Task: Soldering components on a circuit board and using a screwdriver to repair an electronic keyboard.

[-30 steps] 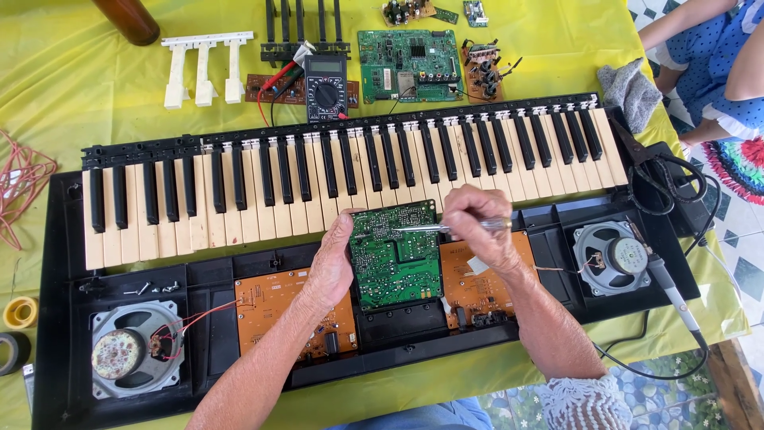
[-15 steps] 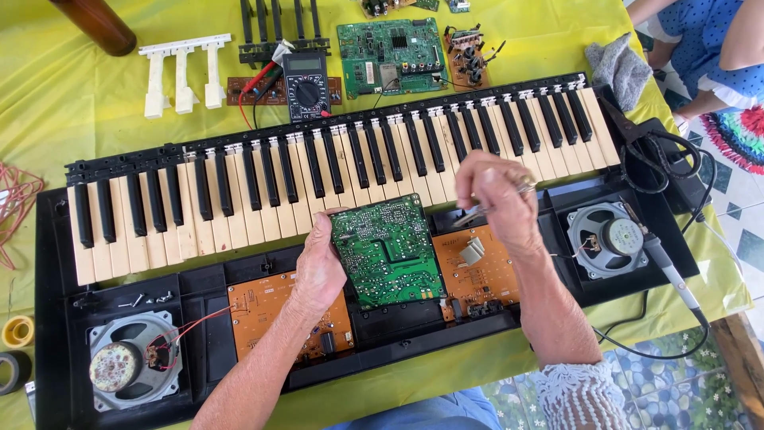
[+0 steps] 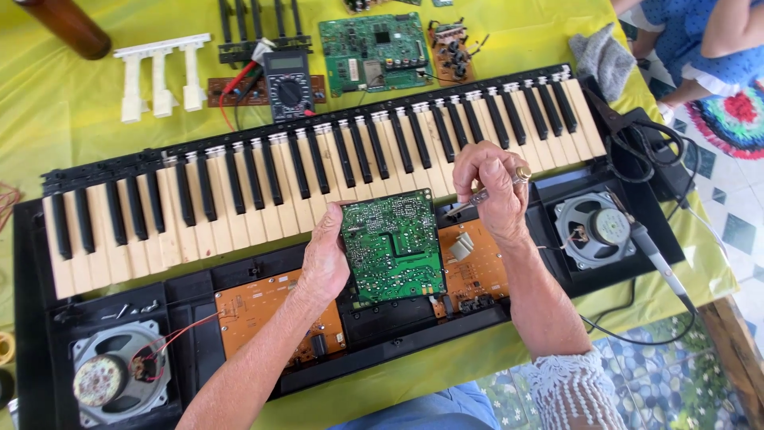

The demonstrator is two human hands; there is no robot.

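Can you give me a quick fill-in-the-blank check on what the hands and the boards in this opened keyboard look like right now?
1. The left hand grips the left edge of the ____ circuit board.
2. The right hand pinches a thin ____ tool above that board's upper right corner.
3. The boards lying flat in the keyboard's case beside it are ____ in colour.
4. A round ____ sits in the case to the right of the right hand.

Missing words: green; metal; orange; speaker
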